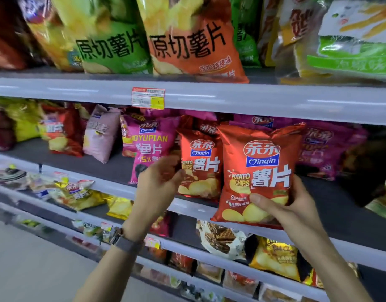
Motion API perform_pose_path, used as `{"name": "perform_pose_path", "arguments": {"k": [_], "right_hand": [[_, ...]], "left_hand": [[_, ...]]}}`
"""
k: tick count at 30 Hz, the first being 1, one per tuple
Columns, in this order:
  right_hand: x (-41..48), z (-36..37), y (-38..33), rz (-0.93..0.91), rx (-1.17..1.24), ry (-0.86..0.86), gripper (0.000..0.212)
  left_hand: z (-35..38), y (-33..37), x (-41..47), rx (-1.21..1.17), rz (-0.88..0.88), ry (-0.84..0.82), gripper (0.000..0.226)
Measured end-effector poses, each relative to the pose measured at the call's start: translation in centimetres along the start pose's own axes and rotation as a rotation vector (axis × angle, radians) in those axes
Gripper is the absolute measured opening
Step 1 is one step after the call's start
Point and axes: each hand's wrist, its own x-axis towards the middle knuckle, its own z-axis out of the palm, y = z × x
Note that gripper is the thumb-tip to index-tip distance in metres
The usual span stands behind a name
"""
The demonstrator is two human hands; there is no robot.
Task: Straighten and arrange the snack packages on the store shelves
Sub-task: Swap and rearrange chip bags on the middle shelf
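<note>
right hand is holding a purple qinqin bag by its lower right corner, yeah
No: the right hand grips a red potato chips bag, not a purple one, by its lower right corner; the head view shows it.

Head camera faces the snack shelves close, angled slightly downward.

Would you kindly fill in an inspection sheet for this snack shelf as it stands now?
Surface: dark middle shelf with a grey front rail.
Job's things: front red chip bag, upright, its bottom over the rail; second red chip bag behind it to the left; magenta bag further left.
Clutter: pink bag leaning; yellow bag askew on the shelf below.
Grippers: right hand grips the front red chip bag low down, thumb in front; left hand at the second red chip bag's left edge, grip unclear.
Cables: nothing seen.
Surroundings: green bag and orange bag above; price tag.
</note>
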Motion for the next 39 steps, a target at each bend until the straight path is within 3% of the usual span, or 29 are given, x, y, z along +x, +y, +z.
{"name": "perform_pose_path", "arguments": {"k": [5,10,12,16,21,24,31,39], "right_hand": [[0.6,3.2,-0.2,-0.015,-0.005,-0.062,0.073],[0.9,5.2,-0.5,-0.034,-0.007,-0.063,0.076],[0.8,5.7,-0.6,-0.032,-0.001,-0.056,0.077],[0.6,6.3,-0.6,-0.027,-0.004,-0.057,0.079],[0.2,6.7,-0.6,-0.016,0.015,-0.076,0.078],[-0.4,7.5,-0.5,-0.003,0.023,-0.079,0.078],[-1.3,11.6,0.0,-0.009,0.079,-0.166,0.077],[0.9,18.6,0.6,-0.029,0.054,-0.214,0.076]], "left_hand": [[-3.1,-3.7,3.7,-0.073,-0.071,0.252,0.057],[-4.2,-8.7,8.8,-0.121,-0.174,0.184,0.1],[-4.1,-8.3,9.4,-0.168,-0.198,0.143,0.108],[-3.2,-7.3,9.5,-0.24,-0.191,0.084,0.087],[-1.9,-8.5,10.1,-0.195,-0.233,0.043,0.094],[-2.1,-8.3,9.8,-0.117,-0.238,0.152,0.08],[-5.1,-8.5,8.1,-0.176,-0.207,0.386,0.069],[-11.6,-11.1,3.4,-0.213,-0.225,0.572,0.076]]}}
